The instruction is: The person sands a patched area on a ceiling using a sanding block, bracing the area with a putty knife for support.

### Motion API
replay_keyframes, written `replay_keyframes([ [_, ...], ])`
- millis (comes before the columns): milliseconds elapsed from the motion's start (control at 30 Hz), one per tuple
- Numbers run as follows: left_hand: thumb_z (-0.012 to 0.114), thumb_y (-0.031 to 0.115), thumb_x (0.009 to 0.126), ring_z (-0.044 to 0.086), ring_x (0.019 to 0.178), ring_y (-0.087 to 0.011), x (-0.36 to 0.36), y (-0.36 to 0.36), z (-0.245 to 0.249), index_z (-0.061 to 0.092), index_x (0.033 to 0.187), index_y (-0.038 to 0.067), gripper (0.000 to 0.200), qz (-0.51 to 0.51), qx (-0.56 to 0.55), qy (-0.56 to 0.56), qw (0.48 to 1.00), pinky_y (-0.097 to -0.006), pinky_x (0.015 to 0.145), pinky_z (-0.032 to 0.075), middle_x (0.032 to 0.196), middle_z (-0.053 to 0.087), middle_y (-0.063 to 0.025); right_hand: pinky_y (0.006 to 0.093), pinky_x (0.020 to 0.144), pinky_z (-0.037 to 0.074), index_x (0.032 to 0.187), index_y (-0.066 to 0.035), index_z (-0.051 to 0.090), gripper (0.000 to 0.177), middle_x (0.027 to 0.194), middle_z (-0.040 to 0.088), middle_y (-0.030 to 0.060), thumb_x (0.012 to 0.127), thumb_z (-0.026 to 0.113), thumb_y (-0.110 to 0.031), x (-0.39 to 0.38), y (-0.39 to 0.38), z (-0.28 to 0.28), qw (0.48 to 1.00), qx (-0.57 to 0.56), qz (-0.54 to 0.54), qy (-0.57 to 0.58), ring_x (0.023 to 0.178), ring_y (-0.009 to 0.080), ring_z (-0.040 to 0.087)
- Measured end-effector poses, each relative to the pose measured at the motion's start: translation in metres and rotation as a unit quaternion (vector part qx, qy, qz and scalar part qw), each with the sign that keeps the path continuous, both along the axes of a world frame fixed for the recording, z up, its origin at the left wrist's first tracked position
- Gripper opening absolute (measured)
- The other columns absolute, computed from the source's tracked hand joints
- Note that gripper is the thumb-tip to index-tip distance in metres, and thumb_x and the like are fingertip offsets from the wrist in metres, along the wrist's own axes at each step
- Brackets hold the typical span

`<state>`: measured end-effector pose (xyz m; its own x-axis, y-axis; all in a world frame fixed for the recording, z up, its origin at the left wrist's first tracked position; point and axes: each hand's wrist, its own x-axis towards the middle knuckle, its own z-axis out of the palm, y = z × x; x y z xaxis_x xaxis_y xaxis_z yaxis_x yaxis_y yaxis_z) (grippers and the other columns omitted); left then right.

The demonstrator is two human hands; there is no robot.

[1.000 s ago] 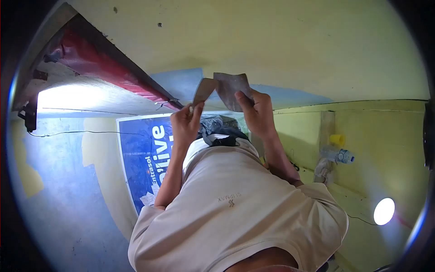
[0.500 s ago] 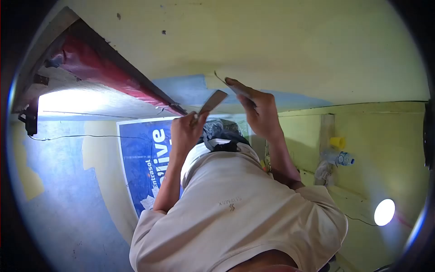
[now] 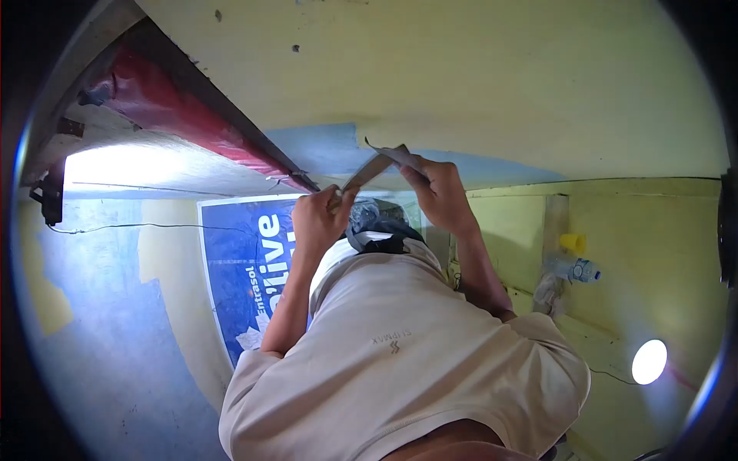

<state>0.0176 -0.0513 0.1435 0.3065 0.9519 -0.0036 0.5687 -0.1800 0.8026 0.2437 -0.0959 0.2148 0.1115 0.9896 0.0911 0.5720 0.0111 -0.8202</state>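
Observation:
My left hand (image 3: 319, 223) is closed around the handle of a putty knife (image 3: 367, 174), whose flat blade slants up to the right. In my right hand (image 3: 444, 198) a thin, flat scraper (image 3: 401, 156) is pinched between thumb and fingers, and its far corner curls upward. The tip of the putty knife overlaps the scraper's face, right at its lower edge. Both tools are in front of my waist, close to the pale yellow wall surface (image 3: 477, 84) with a light blue patch (image 3: 315, 146).
A red-covered strip (image 3: 177, 107) runs diagonally at upper left, beside a bright light. Below it hangs a blue poster (image 3: 238, 269). At right are a yellow cup (image 3: 572, 243), a plastic bottle (image 3: 578, 270) and a lit round lamp (image 3: 649, 362) with a cord.
My two hands have brought the tools together: the putty knife's blade now meets the scraper, where a gap showed before. The right hand has tilted the scraper flatter.

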Motion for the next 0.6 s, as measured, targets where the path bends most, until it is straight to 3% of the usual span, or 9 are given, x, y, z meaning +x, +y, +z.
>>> replay_keyframes([
  [67,0.070,0.036,0.091,0.052,0.046,-0.0362,-0.005,0.008,-0.014,0.069,0.076,-0.001,0.040,0.060,-0.019,-0.045,0.997,-0.0405,0.048,0.041,0.053,0.052,-0.0199,0.0370,0.054,0.039,0.102,0.006,0.068,0.021,0.061,0.051,0.0187,0.097,0.063,-0.014,0.006,-0.005,-0.013,0.998,0.006,-0.049,0.028,0.055,0.0255,0.043],
  [133,0.070,0.034,0.092,0.050,0.045,-0.0362,-0.007,0.009,-0.003,0.068,0.075,-0.002,0.040,0.054,0.005,-0.064,0.996,-0.0405,0.048,0.040,0.053,0.051,-0.0197,0.0374,0.055,0.041,0.095,0.007,0.066,0.023,0.061,0.049,0.0195,0.097,0.063,-0.015,0.006,-0.004,-0.018,0.996,0.028,-0.071,0.044,0.055,0.0249,0.044],
  [200,0.070,0.034,0.092,0.050,0.044,-0.0351,-0.008,0.003,-0.017,0.067,0.074,-0.002,0.041,0.010,-0.012,-0.060,0.998,-0.0406,0.047,0.039,0.053,0.050,-0.0192,0.0382,0.058,0.043,0.098,0.007,0.067,0.022,0.065,0.054,0.0215,0.097,0.063,-0.014,0.005,-0.004,-0.017,0.995,-0.024,-0.094,-0.008,0.057,0.0274,0.049],
  [267,0.071,0.033,0.092,0.050,0.043,-0.0324,0.000,-0.003,-0.008,0.066,0.074,-0.003,0.041,-0.052,0.029,-0.048,0.997,-0.0401,0.047,0.039,0.052,0.049,-0.0190,0.0403,0.064,0.046,0.102,0.005,0.068,0.020,0.073,0.061,0.0241,0.096,0.064,-0.013,-0.005,0.001,-0.029,0.995,0.075,-0.070,-0.009,0.063,0.0318,0.057],
  [300,0.070,0.032,0.092,0.048,0.043,-0.0317,0.004,-0.004,-0.008,0.065,0.073,-0.004,0.041,-0.046,0.001,-0.060,0.997,-0.0401,0.047,0.038,0.052,0.049,-0.0191,0.0417,0.068,0.047,0.106,0.004,0.068,0.020,0.080,0.063,0.0258,0.095,0.064,-0.012,-0.013,-0.002,-0.009,0.999,-0.001,-0.041,0.026,0.069,0.0358,0.060],
  [400,0.070,0.030,0.093,0.045,0.042,-0.0288,0.000,0.000,-0.018,0.064,0.073,-0.005,0.041,0.013,-0.018,-0.084,0.996,-0.0393,0.046,0.037,0.052,0.048,-0.0193,0.0399,0.065,0.047,0.106,0.005,0.068,0.019,0.076,0.062,0.0255,0.095,0.064,-0.011,-0.006,-0.008,-0.007,0.999,0.019,-0.029,0.011,0.064,0.0298,0.057],
  [433,0.069,0.029,0.093,0.046,0.042,-0.0280,-0.005,0.005,-0.022,0.064,0.073,-0.005,0.040,0.026,-0.023,-0.057,0.998,-0.0389,0.046,0.037,0.052,0.047,-0.0195,0.0372,0.060,0.044,0.104,0.005,0.068,0.019,0.069,0.059,0.0226,0.096,0.064,-0.011,0.002,-0.009,-0.007,0.997,-0.055,-0.051,0.024,0.059,0.0215,0.051],
  [533,0.069,0.029,0.093,0.044,0.042,-0.0269,-0.008,0.004,-0.019,0.064,0.073,-0.005,0.040,0.014,-0.016,-0.073,0.997,-0.0379,0.046,0.037,0.052,0.048,-0.0185,0.0348,0.055,0.041,0.104,0.005,0.068,0.019,0.063,0.054,0.0193,0.097,0.062,-0.011,0.016,-0.007,-0.023,0.996,-0.055,-0.076,0.010,0.057,0.0164,0.044],
  [600,0.068,0.033,0.094,0.039,0.043,-0.0288,-0.004,-0.003,-0.020,0.065,0.074,-0.004,0.043,-0.016,-0.018,-0.093,0.995,-0.0385,0.046,0.036,0.052,0.048,-0.0181,0.0349,0.054,0.039,0.098,0.006,0.067,0.019,0.060,0.048,0.0167,0.098,0.062,-0.012,0.006,-0.003,-0.030,0.996,-0.002,-0.059,0.061,0.056,0.0153,0.042],
])
